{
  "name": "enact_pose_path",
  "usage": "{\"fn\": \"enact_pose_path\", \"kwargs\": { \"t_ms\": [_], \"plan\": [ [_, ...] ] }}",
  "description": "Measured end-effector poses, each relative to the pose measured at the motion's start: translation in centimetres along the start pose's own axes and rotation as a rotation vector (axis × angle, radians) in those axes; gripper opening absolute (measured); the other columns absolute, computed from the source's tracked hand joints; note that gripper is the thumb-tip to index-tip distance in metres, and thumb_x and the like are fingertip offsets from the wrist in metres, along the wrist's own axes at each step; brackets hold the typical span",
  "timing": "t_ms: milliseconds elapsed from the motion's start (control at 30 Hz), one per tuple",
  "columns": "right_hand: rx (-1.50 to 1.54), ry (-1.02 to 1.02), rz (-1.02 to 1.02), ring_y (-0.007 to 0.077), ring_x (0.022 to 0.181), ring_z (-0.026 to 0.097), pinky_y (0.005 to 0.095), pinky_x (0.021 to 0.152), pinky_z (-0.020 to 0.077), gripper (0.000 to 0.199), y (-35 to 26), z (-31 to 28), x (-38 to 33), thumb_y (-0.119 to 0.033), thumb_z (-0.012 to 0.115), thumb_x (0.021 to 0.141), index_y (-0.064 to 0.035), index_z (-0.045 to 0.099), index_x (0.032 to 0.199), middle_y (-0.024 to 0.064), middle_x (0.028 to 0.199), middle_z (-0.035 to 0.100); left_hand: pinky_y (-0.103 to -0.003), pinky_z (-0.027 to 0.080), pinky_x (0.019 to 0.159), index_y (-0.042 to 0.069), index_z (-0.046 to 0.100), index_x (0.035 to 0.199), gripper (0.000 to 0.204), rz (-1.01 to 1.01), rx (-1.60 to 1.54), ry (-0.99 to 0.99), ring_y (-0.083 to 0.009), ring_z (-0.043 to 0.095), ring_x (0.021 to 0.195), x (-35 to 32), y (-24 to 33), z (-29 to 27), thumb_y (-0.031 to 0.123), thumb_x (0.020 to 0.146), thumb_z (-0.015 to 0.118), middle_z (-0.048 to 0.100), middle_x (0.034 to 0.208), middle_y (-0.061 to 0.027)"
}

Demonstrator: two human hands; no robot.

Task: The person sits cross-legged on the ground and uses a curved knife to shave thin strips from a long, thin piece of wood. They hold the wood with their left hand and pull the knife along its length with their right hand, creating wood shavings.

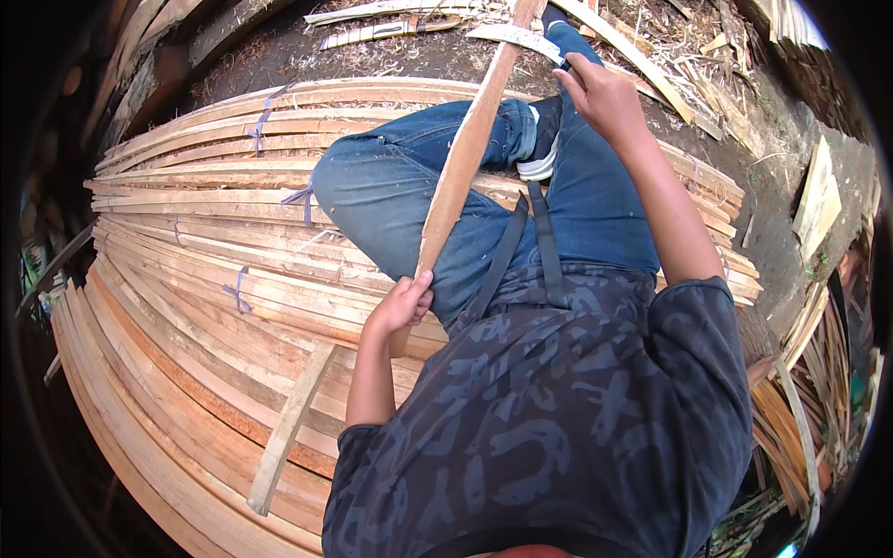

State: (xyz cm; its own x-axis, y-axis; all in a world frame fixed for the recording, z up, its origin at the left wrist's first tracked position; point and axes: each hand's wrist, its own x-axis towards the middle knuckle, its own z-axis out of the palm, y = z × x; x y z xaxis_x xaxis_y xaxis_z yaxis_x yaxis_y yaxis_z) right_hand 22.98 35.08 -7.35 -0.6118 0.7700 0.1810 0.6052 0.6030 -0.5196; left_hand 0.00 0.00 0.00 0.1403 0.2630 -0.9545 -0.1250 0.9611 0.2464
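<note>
A long, flat wooden slat [465, 153] slants across my lap, from the top of the view down to my left thigh. Its lower end is in my left hand [403, 304], the thumb pressed along the wood. My right hand [600, 93] is closed on the handle of a knife [514, 37], out beyond my knees. The knife's pale, broad blade lies across the slat near its far end. Whether the edge bites into the wood cannot be made out. The handle is mostly hidden by my fingers.
I sit on rows of stacked wooden slats [214, 200], some tied with purple strips [240, 290]. A short loose stick [290, 432] lies over the stack at lower left. Shavings [391, 63] and offcuts [817, 200] litter the ground. Bundled thin strips [791, 446] are at right.
</note>
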Motion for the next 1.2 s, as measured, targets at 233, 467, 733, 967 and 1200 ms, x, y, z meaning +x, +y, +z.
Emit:
{"fn": "enact_pose_path", "kwargs": {
  "t_ms": [233,467,733,967,1200],
  "plan": [
    [0.266,-0.305,-0.195,0.0339,0.061,0.063,0.0437,0.052,0.0491,0.029,-4.8,1.4,-3.8,-0.038,0.057,0.092,-0.0091,0.056,0.091,0.0122,0.066,0.062,-0.026,0.023,0.04,0.015,0.029,0.056,0.059,-0.015,-0.018,-0.021,-0.0085,0.024,0.042,0.3,-0.1,-0.3,0.055,0.098,0.039,0.026,0.051,0.0056],
    [0.503,-0.237,-0.014,0.0346,0.062,0.064,0.0425,0.055,0.0502,0.03,-9.5,3.6,-5.3,-0.036,0.06,0.091,-0.0068,0.06,0.096,0.0145,0.067,0.064,-0.026,0.025,0.039,0.014,0.033,0.056,0.058,0.038,-0.007,0.095,-0.0085,0.026,0.041,-0.5,0.6,1.1,0.053,0.098,0.041,0.03,0.05,0.0054],
    [0.222,-0.161,0.045,0.0329,0.06,0.062,0.0418,0.052,0.0466,0.026,-5.5,0.4,-3.7,-0.031,0.062,0.091,-0.0059,0.056,0.087,0.0116,0.063,0.06,-0.026,0.023,0.039,0.014,0.033,0.055,0.056,0.091,0.0,0.165,-0.0067,0.027,0.043,-0.3,0.1,1.5,0.048,0.098,0.045,0.029,0.051,0.0062],
    [0.205,-0.258,-0.059,0.034,0.059,0.063,0.0438,0.051,0.0485,0.031,-4.3,-0.8,-4.1,-0.038,0.06,0.09,-0.0076,0.054,0.086,0.0125,0.064,0.062,-0.025,0.024,0.04,0.015,0.033,0.055,0.055,0.089,-0.015,0.134,-0.0065,0.027,0.043,0.1,-0.3,1.1,0.047,0.098,0.046,0.03,0.052,0.0069],
    [-0.086,-0.09,0.067,0.035,0.063,0.064,0.0462,0.053,0.0494,0.034,-1.8,1.4,-2.2,-0.041,0.056,0.092,-0.0085,0.051,0.082,0.0125,0.067,0.064,-0.026,0.025,0.04,0.014,0.035,0.055,0.056,0.112,-0.016,0.183,-0.0071,0.029,0.043,-0.3,0.4,1.8,0.048,0.098,0.047,0.031,0.052,0.0062]
  ]
}}
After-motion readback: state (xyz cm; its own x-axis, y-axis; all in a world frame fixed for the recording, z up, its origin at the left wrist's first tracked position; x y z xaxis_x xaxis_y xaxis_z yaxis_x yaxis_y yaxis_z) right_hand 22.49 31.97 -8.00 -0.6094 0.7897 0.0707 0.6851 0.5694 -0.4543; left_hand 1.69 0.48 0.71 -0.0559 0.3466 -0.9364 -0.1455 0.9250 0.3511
